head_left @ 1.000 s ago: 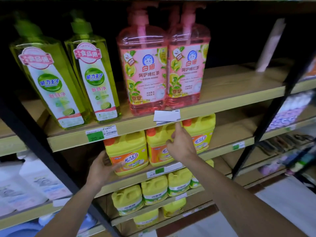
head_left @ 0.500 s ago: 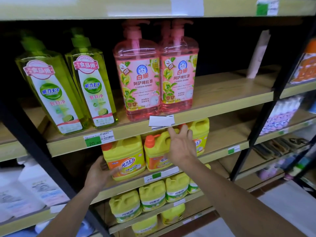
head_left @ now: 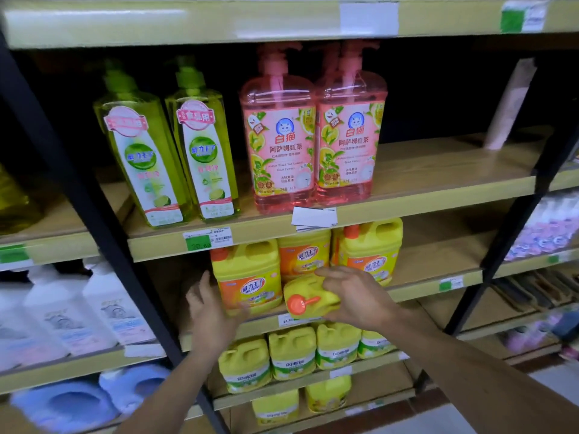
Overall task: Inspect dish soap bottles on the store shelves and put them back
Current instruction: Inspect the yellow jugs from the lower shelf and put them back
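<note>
your right hand (head_left: 354,292) has its fingers wrapped over the top of a yellow jug (head_left: 310,300), clamped on its handle end, and the jug is tipped toward you so the orange cap (head_left: 297,303) faces near. it sits at the near edge of the middle shelf (head_left: 435,281), between two upright yellow jugs: one on the left (head_left: 247,277) and one further right (head_left: 371,250). that tilt looks like the way to draw it out through the narrow gap under the shelf above, where a white tag (head_left: 313,217) hangs just over it.

your left hand (head_left: 208,303) is open, fingers apart and holding nothing, just beside the left jug's side, likely steadying that neighbour so it doesn't get dragged along or topple. whether it touches the jug is unclear.

the green pump bottles (head_left: 200,158) and pink pump bottles (head_left: 279,145) stand untouched on the upper shelf. judging by this, you are early in one inspection: jug gripped, not yet clear of the shelf.
</note>
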`<state>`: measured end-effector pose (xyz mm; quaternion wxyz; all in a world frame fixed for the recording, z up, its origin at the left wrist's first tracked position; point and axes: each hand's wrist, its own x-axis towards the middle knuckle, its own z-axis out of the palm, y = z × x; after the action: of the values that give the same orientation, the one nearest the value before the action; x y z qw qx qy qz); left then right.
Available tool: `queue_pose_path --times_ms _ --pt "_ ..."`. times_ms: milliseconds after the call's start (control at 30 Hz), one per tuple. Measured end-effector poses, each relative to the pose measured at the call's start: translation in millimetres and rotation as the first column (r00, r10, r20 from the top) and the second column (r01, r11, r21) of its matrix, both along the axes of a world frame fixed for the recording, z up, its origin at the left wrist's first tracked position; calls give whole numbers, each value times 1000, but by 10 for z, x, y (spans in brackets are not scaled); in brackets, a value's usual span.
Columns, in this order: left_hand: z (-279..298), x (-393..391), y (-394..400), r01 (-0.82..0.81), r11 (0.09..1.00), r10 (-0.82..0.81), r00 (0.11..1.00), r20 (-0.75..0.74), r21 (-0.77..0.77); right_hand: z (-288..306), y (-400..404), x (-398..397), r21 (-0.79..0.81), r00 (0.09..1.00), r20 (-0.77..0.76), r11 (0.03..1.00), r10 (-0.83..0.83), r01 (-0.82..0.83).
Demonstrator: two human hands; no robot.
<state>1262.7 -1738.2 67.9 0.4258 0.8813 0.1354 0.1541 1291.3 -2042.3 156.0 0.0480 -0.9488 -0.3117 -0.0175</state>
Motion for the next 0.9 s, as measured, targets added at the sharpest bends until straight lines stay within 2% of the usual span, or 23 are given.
queue_pose_path --times_ms 67,100,167,267,367,433,533,633,700,733,800,900 --pt "-11 -280 -293 88 989 -110 975 191 122 144 -103 -25 25 998 -17 998 59 -58" --pt "1 -390 -459 146 976 -180 959 218 161 237 -162 -42 37 996 -34 996 81 -79" --pt "88 -547 -809 262 954 -287 940 187 145 447 -289 -94 86 992 -71 992 102 -96" --pt "328 -627 -1272 400 916 -394 914 99 -44 777 -533 -162 220 984 -143 973 105 -72" --pt "517 -675 -1610 377 899 -366 926 90 -221 1072 -846 -172 376 952 -263 925 158 -50" --pt "614 -695 -1801 389 872 -373 921 113 -298 1208 -1056 -111 479 922 -350 878 166 24" --pt "838 -759 -2133 405 816 -399 911 105 -413 1243 -1358 -45 617 893 -426 769 146 168" --pt "980 -875 -2477 373 759 -369 922 119 -535 1064 -1537 -101 796 865 -477 494 156 350" --pt "973 -968 -2665 341 725 -356 929 98 -598 889 -1612 -186 824 808 -546 316 220 471" --pt "969 -1015 -2740 328 713 -349 933 92 -620 804 -1657 -245 817 767 -574 259 287 515" --pt "987 -1095 -2853 301 707 -329 941 79 -640 650 -1766 -375 786 672 -611 218 418 579" --pt "1025 -1200 -2956 275 702 -306 949 70 -657 415 -1921 -598 752 584 -643 268 495 602"
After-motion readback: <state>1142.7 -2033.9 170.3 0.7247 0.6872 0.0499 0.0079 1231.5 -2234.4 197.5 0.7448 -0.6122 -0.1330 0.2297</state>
